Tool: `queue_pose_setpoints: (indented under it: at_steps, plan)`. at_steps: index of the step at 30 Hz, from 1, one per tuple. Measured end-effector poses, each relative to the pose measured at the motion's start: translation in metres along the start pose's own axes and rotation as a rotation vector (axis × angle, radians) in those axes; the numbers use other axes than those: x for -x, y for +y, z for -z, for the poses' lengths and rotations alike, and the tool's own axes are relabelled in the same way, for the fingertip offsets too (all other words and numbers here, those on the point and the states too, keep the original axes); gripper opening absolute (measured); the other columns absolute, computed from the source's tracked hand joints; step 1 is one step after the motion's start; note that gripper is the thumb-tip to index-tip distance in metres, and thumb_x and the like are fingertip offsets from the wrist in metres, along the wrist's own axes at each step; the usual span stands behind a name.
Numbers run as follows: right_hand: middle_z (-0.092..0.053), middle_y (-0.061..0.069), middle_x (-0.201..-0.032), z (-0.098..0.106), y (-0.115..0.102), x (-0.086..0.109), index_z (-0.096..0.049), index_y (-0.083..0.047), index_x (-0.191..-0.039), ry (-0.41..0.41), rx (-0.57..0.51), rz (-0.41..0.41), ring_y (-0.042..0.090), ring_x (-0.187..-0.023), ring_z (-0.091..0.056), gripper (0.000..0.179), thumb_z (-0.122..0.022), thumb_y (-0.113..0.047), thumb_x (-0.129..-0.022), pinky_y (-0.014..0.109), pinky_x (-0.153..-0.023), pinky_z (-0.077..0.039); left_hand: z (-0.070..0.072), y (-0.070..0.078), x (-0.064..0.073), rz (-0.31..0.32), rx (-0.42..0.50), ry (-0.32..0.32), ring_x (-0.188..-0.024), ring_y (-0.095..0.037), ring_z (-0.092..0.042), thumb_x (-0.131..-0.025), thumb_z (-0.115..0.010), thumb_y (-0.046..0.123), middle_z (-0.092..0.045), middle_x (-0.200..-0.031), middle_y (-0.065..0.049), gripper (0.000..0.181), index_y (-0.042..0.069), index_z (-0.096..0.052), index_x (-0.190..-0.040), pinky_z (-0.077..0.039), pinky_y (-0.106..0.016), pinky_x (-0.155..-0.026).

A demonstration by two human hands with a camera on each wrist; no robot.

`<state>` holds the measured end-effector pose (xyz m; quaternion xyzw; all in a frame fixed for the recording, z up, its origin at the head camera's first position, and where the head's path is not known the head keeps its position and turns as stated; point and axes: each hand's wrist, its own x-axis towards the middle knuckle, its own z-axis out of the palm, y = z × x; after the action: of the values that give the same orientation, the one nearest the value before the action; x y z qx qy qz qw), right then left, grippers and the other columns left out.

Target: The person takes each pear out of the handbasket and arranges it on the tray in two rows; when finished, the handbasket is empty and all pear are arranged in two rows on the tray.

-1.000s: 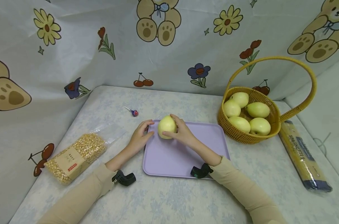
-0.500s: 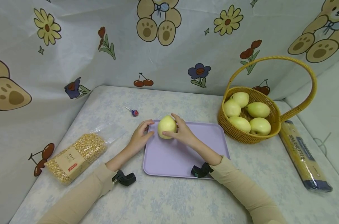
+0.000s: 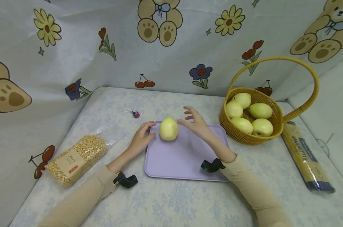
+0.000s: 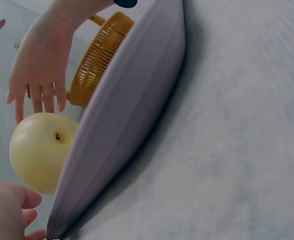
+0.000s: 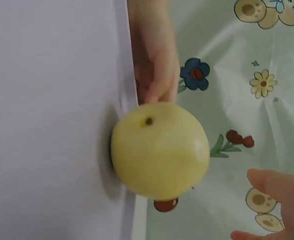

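A pale yellow pear (image 3: 168, 128) rests near the far left corner of a lilac tray (image 3: 182, 157). My left hand (image 3: 141, 137) lies at the tray's left rim, thumb toward the pear and fingers loosely bent. To the right of the pear, my right hand (image 3: 198, 123) hovers over the tray's far edge with fingers spread and nothing in them. The right wrist view shows a gap between the pear (image 5: 159, 150) and the fingers of that hand. In the left wrist view, the pear (image 4: 37, 150) appears between both hands.
A wicker basket (image 3: 228, 127) with a tall handle holds several pears at the back right. Beside it lies a spaghetti packet (image 3: 307, 157). A bag of corn kernels (image 3: 77, 157) lies at left, and a lollipop (image 3: 135, 114) behind the tray.
My right hand has let go of the pear and moved off to the right and slightly back. The pear and my left hand have stayed in place.
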<state>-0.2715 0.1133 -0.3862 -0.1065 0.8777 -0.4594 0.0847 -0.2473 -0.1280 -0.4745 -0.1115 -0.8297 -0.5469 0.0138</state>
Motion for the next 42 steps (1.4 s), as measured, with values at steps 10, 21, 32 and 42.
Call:
queue_pose_setpoints:
  at_steps: [10, 21, 32, 42]
  plan:
    - [-0.051, 0.021, -0.134, 0.088, 0.027, 0.019, -0.048, -0.003, -0.135, 0.193, 0.005, 0.022, 0.035, -0.118, -0.051, 0.049, -0.056, -0.03, -0.095, 0.033, -0.091, -0.048, 0.003, 0.003, 0.006, 0.005, 0.007, -0.01, -0.136, -0.031, -0.04, -0.092, -0.057, 0.008, -0.042, -0.145, -0.016, 0.038, 0.001, -0.052, -0.129, -0.035, -0.044, -0.115]
    - [-0.048, 0.023, -0.134, 0.152, 0.084, 0.039, -0.042, 0.0, -0.138, 0.268, 0.091, -0.119, 0.001, -0.099, -0.049, 0.052, -0.053, -0.027, -0.096, 0.021, -0.087, -0.043, 0.009, 0.014, 0.013, 0.016, 0.028, -0.008, -0.137, -0.035, -0.037, -0.093, -0.055, 0.004, -0.039, -0.146, -0.021, 0.04, -0.006, -0.049, -0.131, -0.033, -0.047, -0.116]
    - [-0.034, 0.035, -0.143, 0.172, 0.097, 0.049, -0.023, 0.007, -0.145, -0.085, 0.132, -0.049, 0.047, -0.134, -0.032, 0.067, -0.058, -0.005, -0.09, 0.003, -0.079, -0.035, 0.007, 0.018, 0.011, 0.019, 0.05, -0.017, -0.138, -0.036, -0.035, -0.093, -0.054, 0.003, -0.038, -0.146, -0.023, 0.039, -0.008, -0.049, -0.13, -0.031, -0.047, -0.117]
    - [-0.024, 0.036, -0.148, 0.177, 0.103, 0.053, -0.016, 0.008, -0.147, -0.099, 0.179, -0.054, 0.053, -0.135, -0.026, 0.074, -0.059, -0.008, -0.091, 0.035, -0.093, -0.05, -0.002, 0.004, 0.003, 0.005, 0.048, -0.01, -0.138, -0.03, -0.037, -0.093, -0.056, 0.007, -0.041, -0.146, -0.017, 0.038, -0.002, -0.052, -0.129, -0.033, -0.043, -0.117]
